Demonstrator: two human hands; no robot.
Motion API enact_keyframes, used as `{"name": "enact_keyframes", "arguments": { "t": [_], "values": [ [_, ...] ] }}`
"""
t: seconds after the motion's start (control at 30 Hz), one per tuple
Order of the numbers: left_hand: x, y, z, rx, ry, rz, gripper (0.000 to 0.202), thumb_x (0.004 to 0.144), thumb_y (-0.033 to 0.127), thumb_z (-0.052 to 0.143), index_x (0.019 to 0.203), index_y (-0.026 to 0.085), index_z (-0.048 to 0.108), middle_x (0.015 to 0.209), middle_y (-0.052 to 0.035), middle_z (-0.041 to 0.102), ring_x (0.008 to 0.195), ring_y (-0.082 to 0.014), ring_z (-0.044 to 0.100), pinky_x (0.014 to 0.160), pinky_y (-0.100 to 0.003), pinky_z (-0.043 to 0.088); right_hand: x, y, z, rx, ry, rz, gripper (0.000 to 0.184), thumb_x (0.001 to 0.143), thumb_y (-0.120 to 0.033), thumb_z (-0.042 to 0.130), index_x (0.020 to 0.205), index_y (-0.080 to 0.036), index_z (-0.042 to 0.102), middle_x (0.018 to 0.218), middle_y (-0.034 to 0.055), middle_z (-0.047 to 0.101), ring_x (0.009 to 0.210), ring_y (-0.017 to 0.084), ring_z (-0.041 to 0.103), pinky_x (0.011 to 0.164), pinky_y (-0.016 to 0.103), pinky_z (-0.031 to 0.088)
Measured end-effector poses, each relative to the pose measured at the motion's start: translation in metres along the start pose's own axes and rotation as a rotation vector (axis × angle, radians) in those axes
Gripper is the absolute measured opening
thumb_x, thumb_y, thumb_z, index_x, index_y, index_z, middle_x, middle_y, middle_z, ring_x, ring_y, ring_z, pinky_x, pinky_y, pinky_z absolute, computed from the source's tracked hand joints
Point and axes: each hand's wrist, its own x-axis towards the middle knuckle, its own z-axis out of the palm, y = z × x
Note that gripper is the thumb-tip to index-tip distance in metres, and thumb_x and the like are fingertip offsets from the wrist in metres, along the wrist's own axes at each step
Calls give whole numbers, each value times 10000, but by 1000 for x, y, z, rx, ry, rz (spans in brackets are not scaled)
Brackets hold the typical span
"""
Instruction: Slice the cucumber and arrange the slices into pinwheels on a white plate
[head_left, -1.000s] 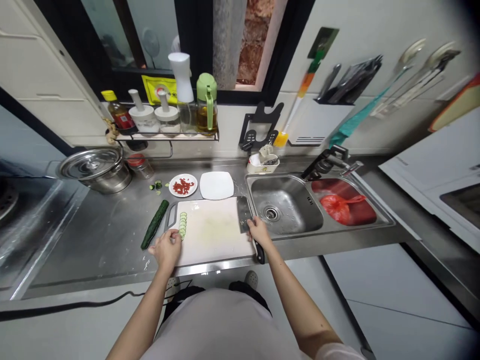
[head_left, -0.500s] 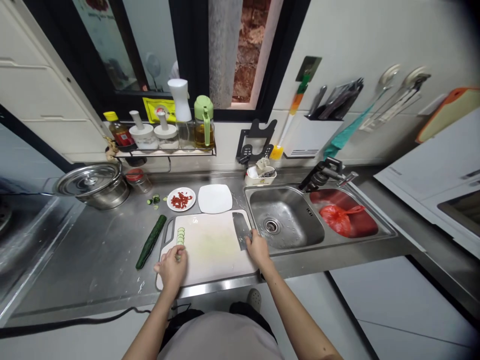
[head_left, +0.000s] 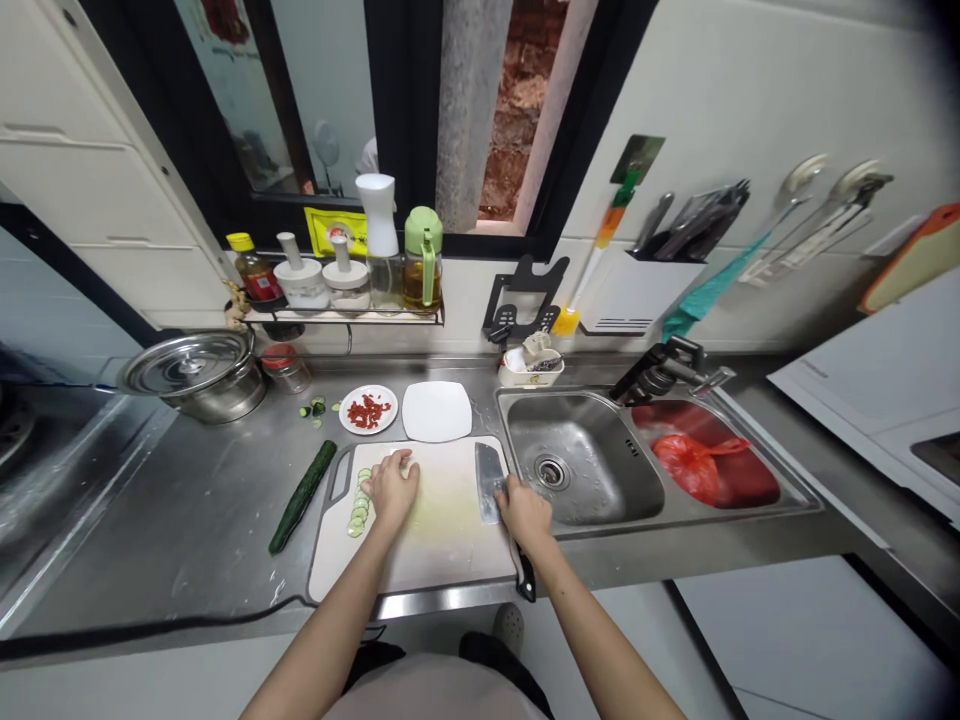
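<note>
A row of thin cucumber slices (head_left: pixel 358 510) lies along the left side of the white cutting board (head_left: pixel 442 550). Beside the row's upper part rests my left hand (head_left: pixel 393 490), fingers loosely bent and apart, with nothing visible in them. At the board's right edge my right hand (head_left: pixel 527 514) has its curled fingers on the edge of a cleaver blade (head_left: pixel 489 482), which lies flat. The black cleaver handle (head_left: pixel 527 578) shows below that hand, past the board's front edge. A whole dark green cucumber (head_left: pixel 302 497) lies on the counter left of the board.
Behind the board stand a plate of chopped red pieces (head_left: pixel 363 421) and a white square plate (head_left: pixel 437 410). Cucumber scraps (head_left: pixel 315 408) lie near a lidded pot (head_left: pixel 217 390). To the right is a double sink (head_left: pixel 577 505) with a red plastic bag (head_left: pixel 686 468).
My left hand has moved up and right from the row's lower end, uncovering more slices. My right hand stays at the cleaver, whose handle now shows more. The view has shifted slightly.
</note>
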Motion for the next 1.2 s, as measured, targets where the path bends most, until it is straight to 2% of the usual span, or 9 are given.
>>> {"name": "enact_keyframes", "arguments": {
  "t": [0.17,0.3,0.43,0.63,0.8,0.93,1.07,1.2],
  "values": [
    [45,8,7,132,-71,-48,460,828,369,521,1275,271,563,1228,-118,629,1172,-341,500,951,-504,316,43,-14,-22,85,108,-47,344,959,-383,412,1206,-191,556,1115,139,666,1000,234,649,803,303,430],
    [73,14,13,190,-113,-77,443,840,326,480,1268,256,566,1247,-132,625,1173,-336,518,959,-511,322,90,-36,-32,164,95,-54,352,943,-339,435,1222,-178,577,1156,143,662,1062,238,619,848,297,418],
    [91,17,20,196,-145,-111,409,841,276,457,1225,268,596,1172,-118,672,1162,-312,548,969,-495,322,130,-56,-29,249,36,-6,347,918,-283,455,1191,-140,616,1177,186,653,1153,275,567,947,353,381],
    [106,17,28,183,-172,-180,403,813,243,469,1179,287,634,1146,-112,690,1135,-298,584,962,-476,327,166,-72,-11,362,-25,81,282,864,-267,483,1042,-186,686,1075,123,700,1077,266,614,977,409,366],
    [109,21,25,129,-163,-205,346,754,220,534,1061,294,677,1082,-81,718,1094,-281,614,960,-446,332,176,-70,-5,496,-4,116,241,721,-127,541,911,-175,682,951,97,706,1016,248,630,926,364,393],
    [107,24,13,14,-159,-217,304,754,263,547,1028,285,676,1025,-40,736,1044,-263,634,943,-422,349,172,-61,-8,667,14,96,174,699,-149,534,837,-173,636,806,40,680,876,207,641,801,288,446],
    [95,20,-1,-93,-156,-207,326,767,292,545,1064,260,675,978,-31,742,1005,-246,646,901,-376,377,157,-58,-11,873,23,70,197,714,-172,493,890,-163,581,719,3,633,701,147,621,644,214,461],
    [76,7,-10,-191,-163,-200,326,770,277,541,1056,228,687,892,-18,742,939,-229,658,865,-357,402,131,-57,-14,1035,13,49,212,715,-183,477,917,-166,539,685,-9,602,613,131,595,570,206,459]
  ]
}}
